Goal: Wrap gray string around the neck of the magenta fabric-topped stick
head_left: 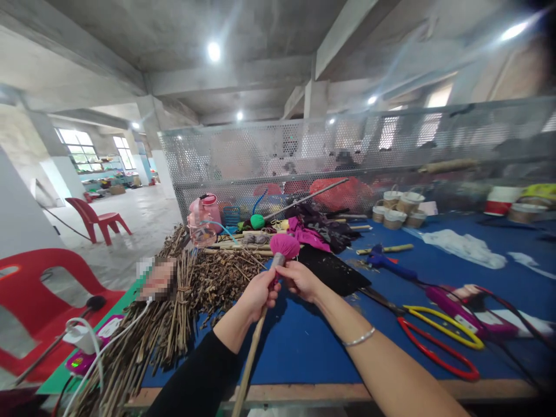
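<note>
A long wooden stick (248, 365) runs up from the table's front edge into my left hand (259, 292), whose fingers are wrapped round it. Its upper end carries a grey sleeve or wrapping (278, 264) and, above that, a round magenta ball (284, 246) that looks like wound yarn or cloth. From the right, my right hand (299, 280) pinches at the grey wrapping, thumb and fingers close to those of the left. What lies between the fingertips is partly hidden. Magenta fabric (307, 233) lies just behind the ball.
Bundled dry twigs (180, 324) cover the table's left side. To the right lie large scissors (434, 333) with red and yellow handles, a blue glue gun (386, 260) and a purple power strip (460, 313). A pink spray bottle (202, 223) and paper cups (397, 208) stand farther back.
</note>
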`<state>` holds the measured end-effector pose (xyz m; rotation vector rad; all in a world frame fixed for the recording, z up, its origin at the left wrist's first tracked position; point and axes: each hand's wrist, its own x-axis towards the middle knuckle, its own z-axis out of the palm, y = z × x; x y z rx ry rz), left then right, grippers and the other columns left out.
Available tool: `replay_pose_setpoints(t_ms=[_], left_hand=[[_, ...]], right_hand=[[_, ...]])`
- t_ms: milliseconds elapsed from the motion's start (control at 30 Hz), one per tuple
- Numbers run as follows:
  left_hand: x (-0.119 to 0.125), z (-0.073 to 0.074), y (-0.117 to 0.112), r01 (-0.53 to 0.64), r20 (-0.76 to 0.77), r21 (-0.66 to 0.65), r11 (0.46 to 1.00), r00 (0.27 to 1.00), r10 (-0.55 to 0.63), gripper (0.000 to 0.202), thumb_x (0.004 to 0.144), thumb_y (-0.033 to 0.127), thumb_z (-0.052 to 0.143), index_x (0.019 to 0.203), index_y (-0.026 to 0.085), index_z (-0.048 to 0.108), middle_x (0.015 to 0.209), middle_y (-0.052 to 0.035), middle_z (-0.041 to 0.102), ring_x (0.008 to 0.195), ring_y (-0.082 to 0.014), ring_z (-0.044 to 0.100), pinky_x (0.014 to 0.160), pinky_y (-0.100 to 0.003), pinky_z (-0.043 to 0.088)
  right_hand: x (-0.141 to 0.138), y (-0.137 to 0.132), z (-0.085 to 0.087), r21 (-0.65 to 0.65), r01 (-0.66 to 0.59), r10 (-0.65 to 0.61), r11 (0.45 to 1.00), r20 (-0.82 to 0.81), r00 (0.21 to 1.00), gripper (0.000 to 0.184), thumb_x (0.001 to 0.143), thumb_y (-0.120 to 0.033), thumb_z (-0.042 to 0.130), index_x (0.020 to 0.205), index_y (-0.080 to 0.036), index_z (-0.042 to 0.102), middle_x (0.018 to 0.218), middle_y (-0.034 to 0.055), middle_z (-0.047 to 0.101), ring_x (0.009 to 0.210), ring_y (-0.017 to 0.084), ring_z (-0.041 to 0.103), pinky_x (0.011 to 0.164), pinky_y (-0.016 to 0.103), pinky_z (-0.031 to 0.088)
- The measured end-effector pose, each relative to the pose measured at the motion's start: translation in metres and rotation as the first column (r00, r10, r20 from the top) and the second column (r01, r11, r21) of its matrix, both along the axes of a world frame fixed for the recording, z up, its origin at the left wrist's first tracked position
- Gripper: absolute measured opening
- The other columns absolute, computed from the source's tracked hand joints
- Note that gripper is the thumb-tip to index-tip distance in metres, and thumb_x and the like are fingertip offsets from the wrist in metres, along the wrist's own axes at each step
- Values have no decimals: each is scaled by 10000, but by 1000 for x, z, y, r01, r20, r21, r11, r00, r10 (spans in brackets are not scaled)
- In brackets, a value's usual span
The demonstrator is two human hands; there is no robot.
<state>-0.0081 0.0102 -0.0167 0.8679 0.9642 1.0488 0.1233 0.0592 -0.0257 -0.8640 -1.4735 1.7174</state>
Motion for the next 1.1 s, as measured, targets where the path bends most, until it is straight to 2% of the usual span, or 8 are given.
replay_pose_setpoints(t_ms=[200,300,433,600,767,900,967,1100], left_hand=[[-19,8,8,-147,26,10,989,989,147,458,679,590,571,816,162,486,523,87,373,340,-4,200,342,-141,105],[-32,13,13,-208,119,10,978,971,205,438,690,566,575,803,154,479,513,93,342,343,-2,175,343,-143,79],[-42,15,16,-249,177,28,968,954,240,382,725,518,565,810,157,478,514,90,335,344,-2,184,342,-135,73],[-47,16,17,-260,199,10,965,947,253,321,777,469,517,787,151,479,501,87,338,335,-1,172,334,-132,76],[-47,17,17,-281,174,1,960,945,276,301,802,447,486,792,146,492,492,86,339,326,-3,182,328,-129,88],[-47,18,16,-283,170,-6,959,945,280,298,794,452,494,782,154,487,490,86,339,323,-3,180,326,-130,88],[-46,18,16,-277,172,-8,961,946,274,299,789,455,498,779,156,483,490,86,339,322,-4,180,325,-130,84],[-46,18,17,-253,171,-1,968,953,249,296,788,451,494,784,154,485,492,86,337,322,-6,181,321,-130,74]], right_hand=[[22,15,26,416,54,-191,908,293,937,210,626,-285,681,772,-164,590,424,-93,354,364,55,259,388,204,174],[51,41,54,746,262,-672,612,316,670,65,635,-202,632,692,-171,625,494,-26,510,466,110,434,477,223,285],[85,75,92,899,278,-904,337,226,364,194,798,-258,473,753,-175,642,741,69,657,732,192,581,650,261,375],[97,98,121,591,539,-791,600,342,507,288,887,-326,388,890,-140,608,706,108,647,648,183,602,635,284,446],[81,91,120,356,461,-579,813,411,704,311,917,-331,346,969,-126,574,593,58,626,404,103,507,465,243,461],[66,71,102,115,11,-72,993,538,840,235,729,-226,643,953,-159,621,796,76,684,528,113,595,489,226,487],[61,67,93,-17,-226,180,974,663,727,366,631,-174,705,989,-183,632,847,80,690,581,138,626,495,237,496],[44,76,79,373,-55,-286,926,791,540,273,705,-211,632,971,-150,641,753,77,680,542,137,602,481,217,461]])
